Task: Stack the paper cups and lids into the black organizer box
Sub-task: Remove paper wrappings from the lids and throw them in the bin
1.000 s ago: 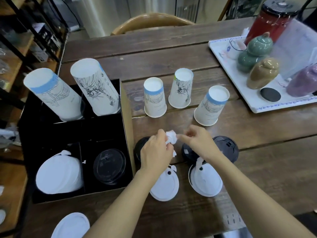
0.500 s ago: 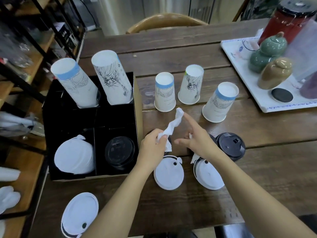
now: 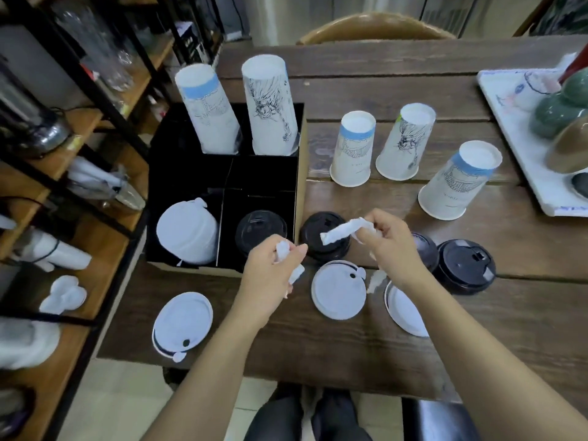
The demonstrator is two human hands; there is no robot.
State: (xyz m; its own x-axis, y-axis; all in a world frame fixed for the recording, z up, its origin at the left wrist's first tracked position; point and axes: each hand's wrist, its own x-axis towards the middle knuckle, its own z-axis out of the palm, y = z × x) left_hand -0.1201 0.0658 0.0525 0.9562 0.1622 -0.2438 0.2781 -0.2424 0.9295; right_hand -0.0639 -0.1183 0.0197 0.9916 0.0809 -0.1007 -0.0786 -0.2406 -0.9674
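The black organizer box (image 3: 266, 173) stands at the table's left. Its far compartments hold two upside-down cup stacks (image 3: 269, 106); its near ones hold white lids (image 3: 187, 232) and a black lid (image 3: 261, 227). Three upside-down paper cups (image 3: 354, 148) stand on the table to its right. Loose black lids (image 3: 464, 265) and white lids (image 3: 337, 294) lie near the front. My left hand (image 3: 270, 275) is shut on a scrap of white paper. My right hand (image 3: 388, 243) pinches a twisted strip of white paper (image 3: 342, 232) above a black lid (image 3: 324, 237).
A white tray (image 3: 515, 138) with ceramic pots sits at the far right. One white lid (image 3: 183, 323) lies at the table's near left corner. Wooden shelves (image 3: 63, 192) with glassware and wrapped items stand left of the table. A chair back (image 3: 375, 27) is beyond the table.
The paper piece has come apart into two pieces, one in each hand. My hands have moved apart, left toward the box, right toward the black lids. The view has shifted left.
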